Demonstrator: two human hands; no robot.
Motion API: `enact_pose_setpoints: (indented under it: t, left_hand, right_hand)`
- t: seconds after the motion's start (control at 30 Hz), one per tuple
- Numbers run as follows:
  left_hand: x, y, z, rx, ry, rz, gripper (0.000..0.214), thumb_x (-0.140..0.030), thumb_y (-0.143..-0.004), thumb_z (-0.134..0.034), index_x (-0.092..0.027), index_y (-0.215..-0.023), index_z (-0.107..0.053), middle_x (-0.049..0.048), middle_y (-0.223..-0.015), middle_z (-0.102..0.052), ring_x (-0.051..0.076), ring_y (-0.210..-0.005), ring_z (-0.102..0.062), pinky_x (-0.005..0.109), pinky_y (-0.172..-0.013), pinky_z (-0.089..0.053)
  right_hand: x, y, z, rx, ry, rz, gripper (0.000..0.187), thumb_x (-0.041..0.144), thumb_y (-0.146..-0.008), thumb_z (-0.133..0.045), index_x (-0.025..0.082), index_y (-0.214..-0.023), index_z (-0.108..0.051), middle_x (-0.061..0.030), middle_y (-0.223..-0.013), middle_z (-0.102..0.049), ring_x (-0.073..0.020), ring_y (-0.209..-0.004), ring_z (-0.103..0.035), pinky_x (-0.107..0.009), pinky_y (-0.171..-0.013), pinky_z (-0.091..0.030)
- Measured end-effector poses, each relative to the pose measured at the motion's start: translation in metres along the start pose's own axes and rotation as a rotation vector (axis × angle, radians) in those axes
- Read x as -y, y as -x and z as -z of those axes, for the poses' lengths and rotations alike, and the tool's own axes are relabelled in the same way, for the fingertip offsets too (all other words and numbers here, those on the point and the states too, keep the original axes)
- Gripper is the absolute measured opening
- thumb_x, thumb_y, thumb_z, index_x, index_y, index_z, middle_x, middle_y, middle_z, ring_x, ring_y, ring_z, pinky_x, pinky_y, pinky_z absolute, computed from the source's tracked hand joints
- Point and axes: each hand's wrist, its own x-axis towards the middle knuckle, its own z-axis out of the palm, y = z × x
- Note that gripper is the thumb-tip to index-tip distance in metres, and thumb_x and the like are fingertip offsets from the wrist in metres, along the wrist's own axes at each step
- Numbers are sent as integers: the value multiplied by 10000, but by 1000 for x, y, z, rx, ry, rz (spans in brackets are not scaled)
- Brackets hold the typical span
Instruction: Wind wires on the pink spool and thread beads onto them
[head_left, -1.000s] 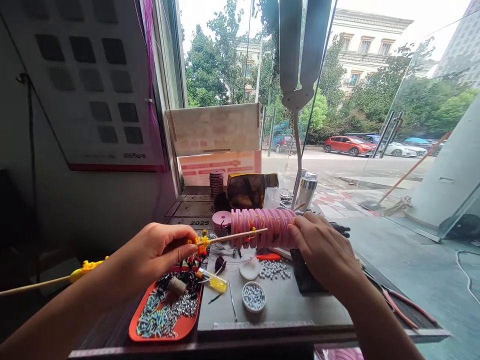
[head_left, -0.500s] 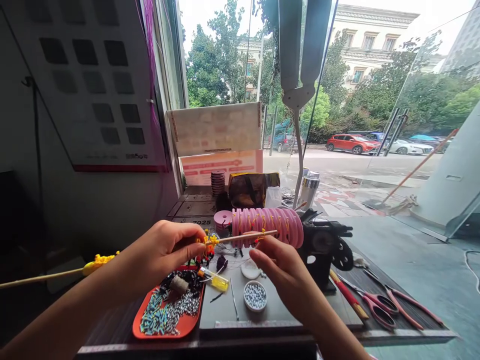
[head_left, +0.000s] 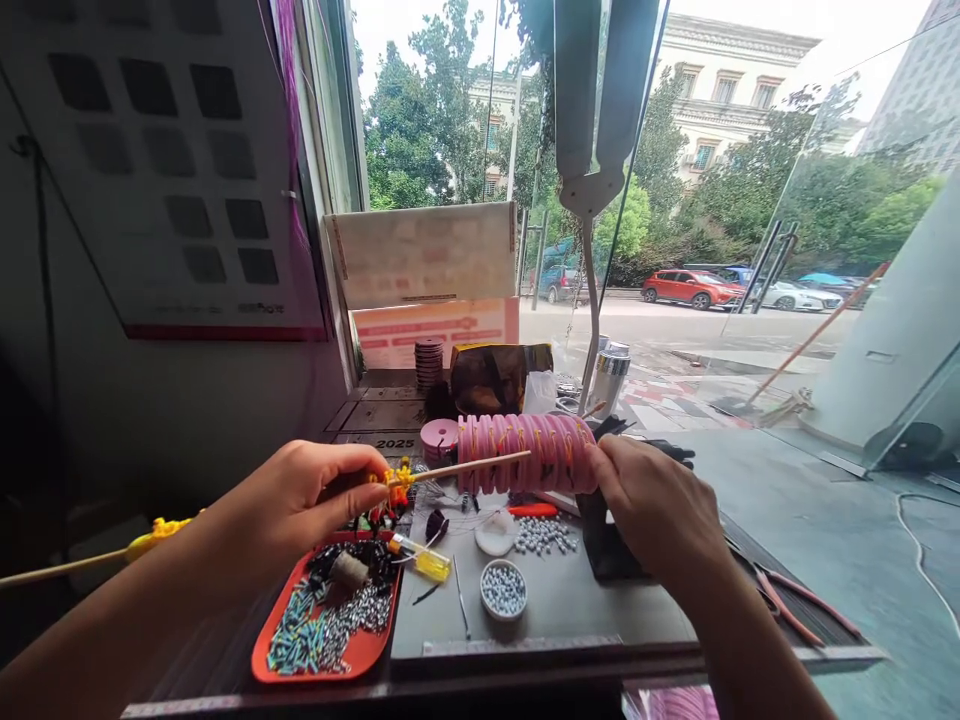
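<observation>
My left hand (head_left: pixel 322 500) is closed around a thin wooden stick (head_left: pixel 476 463), pinching it beside yellow tied loops (head_left: pixel 401 478). The stick's bare end points right, in front of a row of pink spools (head_left: pixel 517 445) with yellow threads on them. Behind my left forearm, the stick's other end shows with a yellow bundle (head_left: pixel 161 532). My right hand (head_left: pixel 660 510) is at the right end of the pink spools, its fingers curled against the last one; the fingertips are partly hidden. A black stand (head_left: pixel 611 550) holds the spools and is partly covered by this hand.
An orange tray (head_left: pixel 262 645) of beads stands at the front left. A white cup of small beads (head_left: pixel 504 588), a yellow lighter (head_left: pixel 431 562), a thin metal tool (head_left: pixel 461 600) and loose beads (head_left: pixel 544 537) lie on the mat. Pink-handled pliers (head_left: pixel 795 605) lie at the right.
My right hand has left the stick's bare end and moved right to the end of the pink spools. My left hand keeps its pinch on the stick. The view has shifted slightly.
</observation>
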Motion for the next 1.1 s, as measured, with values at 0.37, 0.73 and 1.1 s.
enact_pose_setpoints:
  t: [0.37,0.73,1.1]
  left_hand:
    - [-4,3,-10,129,-23,-8,321,-429,-854,-456,-158,-806,-621,6,-670,-590,116,-582,-504,216,-527,-380]
    - [12,39,-64,-152,-422,-313,126,-252,-834,-548,-215,-935,-614,54,-1064,-618,231,-993,-547,395,-896,-407]
    - [94,110,-10,-157,-708,-108,319,-227,-931,-290,-208,-795,-578,19,-817,-581,152,-711,-509,287,-673,-366]
  right_hand:
    - [31,37,13,-416,-182,541,259,363,-921,-372,193,-943,-566,-69,-895,-613,-217,-847,-540,-319,-728,-355]
    - [62,63,-29,-255,-353,827,280,98,-900,-331,194,-682,-476,14,-588,-495,-135,-521,-436,-261,-557,-261]
    - [87,49,-34,250,-758,727,303,281,-951,-343,200,-813,-601,-9,-763,-613,-112,-692,-579,-198,-615,-428]
